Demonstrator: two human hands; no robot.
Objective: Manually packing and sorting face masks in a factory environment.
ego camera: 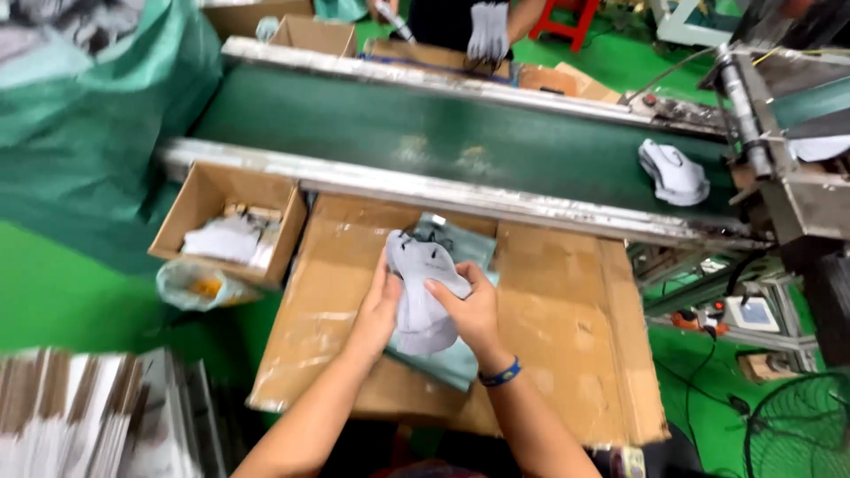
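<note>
Both my hands hold a pale grey shoe upper (421,288) over a cardboard-covered work surface (558,327). My left hand (382,305) grips its left side. My right hand (469,305), with a blue wristband, grips its right side. A light teal cloth (460,363) lies under the shoe upper on the cardboard. Another pale grey shoe upper (675,173) rides on the green conveyor belt (443,133) at the right.
An open cardboard box (228,221) with white pieces hangs at the left below the belt's metal rail. A co-worker's gloved hand (489,31) works across the belt among cardboard boxes. Stacked flat pieces (97,416) lie at the lower left; a fan (801,429) stands at the lower right.
</note>
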